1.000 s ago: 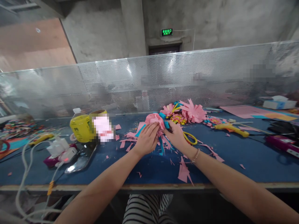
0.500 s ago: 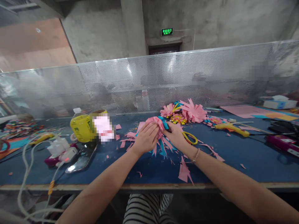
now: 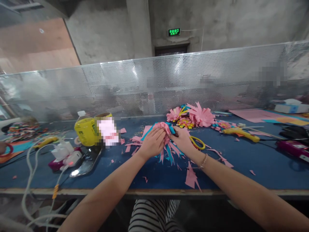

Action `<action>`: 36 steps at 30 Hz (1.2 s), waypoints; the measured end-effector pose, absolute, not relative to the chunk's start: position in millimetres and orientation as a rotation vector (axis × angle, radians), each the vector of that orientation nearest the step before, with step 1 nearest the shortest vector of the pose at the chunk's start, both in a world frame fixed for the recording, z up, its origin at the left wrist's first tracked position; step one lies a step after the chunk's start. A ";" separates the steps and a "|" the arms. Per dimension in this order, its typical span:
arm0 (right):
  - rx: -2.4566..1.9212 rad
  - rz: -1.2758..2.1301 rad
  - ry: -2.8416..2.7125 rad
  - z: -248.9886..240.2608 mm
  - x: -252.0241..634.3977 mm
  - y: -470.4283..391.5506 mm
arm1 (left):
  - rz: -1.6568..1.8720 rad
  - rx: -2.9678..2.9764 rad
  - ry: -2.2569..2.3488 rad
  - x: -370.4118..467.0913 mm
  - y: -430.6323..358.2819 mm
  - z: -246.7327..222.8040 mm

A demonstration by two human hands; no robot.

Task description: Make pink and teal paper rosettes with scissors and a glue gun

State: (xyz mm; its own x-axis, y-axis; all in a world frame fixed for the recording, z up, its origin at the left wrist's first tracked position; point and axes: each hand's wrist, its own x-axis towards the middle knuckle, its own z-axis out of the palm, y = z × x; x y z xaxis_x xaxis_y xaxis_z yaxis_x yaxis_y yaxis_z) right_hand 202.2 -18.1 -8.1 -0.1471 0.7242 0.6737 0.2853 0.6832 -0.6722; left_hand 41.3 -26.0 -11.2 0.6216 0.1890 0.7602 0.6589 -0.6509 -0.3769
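A pink and blue fringed paper flower [image 3: 166, 128] stands between my two hands over the blue table [image 3: 108, 174]. My left hand [image 3: 154, 140] is wrapped over its left side, fingers together on the pink paper. On the right side, my right hand [image 3: 180, 138] grips the paper near a blue strip. Pink and blue fringes hang below my hands. The yellow handles of scissors [image 3: 198, 142] lie just right of my right hand. Pink paper scraps [image 3: 191, 176] are scattered around.
Finished-looking paper flowers [image 3: 200, 115] lie behind my right hand. A yellow glue gun [image 3: 242, 133] is farther right. To the left are a yellow-labelled bottle [image 3: 85, 130], a tape roll, a power strip with white cables and a dark phone [image 3: 88, 161]. A perforated metal screen [image 3: 135, 87] borders the back.
The view has shifted slightly. My hands keep nearly the same hold on the flower, and more blue paper shows beside my left hand.
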 end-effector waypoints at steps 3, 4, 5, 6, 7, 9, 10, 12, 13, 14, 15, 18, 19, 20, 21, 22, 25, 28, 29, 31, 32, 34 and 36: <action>-0.805 0.481 -1.732 -8.6 201.9 -18.3 | -0.932 -2.191 -0.680 41.8 -25.6 -11.7; -0.804 0.485 -1.737 -8.8 201.9 -18.4 | -0.936 -2.193 -0.687 41.9 -25.6 -11.8; -0.803 0.488 -1.741 -8.7 201.8 -18.6 | -0.942 -2.195 -0.695 42.0 -25.6 -11.9; -0.803 0.489 -1.743 -8.2 201.9 -19.0 | -0.947 -2.198 -0.705 42.0 -25.8 -12.0; -0.802 0.488 -1.741 -7.3 201.9 -19.8 | -0.952 -2.204 -0.712 41.9 -26.1 -12.1; -0.801 0.480 -1.728 -3.7 202.1 -22.7 | -0.951 -2.224 -0.711 41.6 -27.0 -12.0; -0.802 0.475 -1.719 -1.3 202.2 -24.8 | -0.946 -2.237 -0.703 41.5 -27.4 -12.0; -0.805 0.468 -1.703 3.8 202.3 -29.5 | -0.936 -2.254 -0.685 41.2 -28.1 -11.9; -0.806 0.463 -1.701 5.9 202.4 -31.6 | -0.933 -2.257 -0.681 41.1 -28.3 -11.9; -0.807 0.457 -1.702 7.5 202.4 -33.3 | -0.929 -2.257 -0.682 41.0 -28.4 -12.0; -0.808 0.450 -1.706 8.4 202.4 -34.3 | -0.926 -2.255 -0.684 40.9 -28.3 -12.2; -0.807 0.434 -1.716 7.3 202.6 -33.8 | -0.912 -2.253 -0.688 40.5 -27.4 -13.1; -0.804 0.432 -1.719 6.0 202.8 -32.7 | -0.909 -2.253 -0.688 40.3 -27.1 -13.4; -0.802 0.429 -1.722 4.5 203.0 -31.3 | -0.907 -2.254 -0.690 40.1 -26.8 -13.6; -0.801 0.425 -1.723 3.0 203.3 -29.8 | -0.902 -2.256 -0.692 40.0 -26.6 -13.8; -0.802 0.420 -1.726 1.5 203.6 -28.2 | -0.896 -2.256 -0.695 39.9 -26.6 -13.8; -0.804 0.398 -1.732 -1.9 204.3 -24.1 | -0.888 -2.248 -0.701 40.0 -26.9 -13.6; -0.794 0.406 -1.751 -4.3 204.5 -21.1 | -0.892 -2.240 -0.703 40.3 -27.2 -13.4; -0.793 0.414 -1.755 -4.9 204.4 -20.3 | -0.890 -2.241 -0.705 40.4 -27.3 -13.4; -0.799 0.428 -1.759 -6.1 204.3 -18.9 | -0.886 -2.244 -0.708 40.5 -27.3 -13.4; -0.803 0.434 -1.759 -6.7 204.2 -18.3 | -0.883 -2.245 -0.710 40.5 -27.4 -13.4; -0.806 0.448 -1.755 -7.8 204.2 -17.0 | -0.873 -2.245 -0.713 40.7 -27.7 -13.0; -0.811 0.460 -1.751 -9.0 204.3 -15.8 | -0.855 -2.248 -0.720 41.1 -28.2 -12.5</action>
